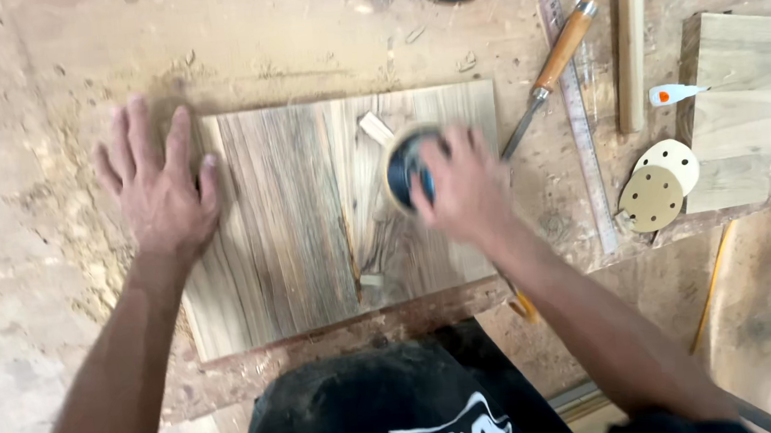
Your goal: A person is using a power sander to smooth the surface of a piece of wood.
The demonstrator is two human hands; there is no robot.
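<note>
The left hand [161, 184] lies flat with its fingers spread wide, pressing on the left edge of a wooden board [294, 224]. The right hand [461, 188] looks blurry and grips a round blue sanding pad [404, 165] that sits on top of the board, near its far right part. The board lies on a dusty workbench [47, 106]. To the right lie a chisel [550, 71] with a wooden handle, a long metal ruler [576, 110], a wooden mallet [630, 41] and two round sanding discs [658, 186].
</note>
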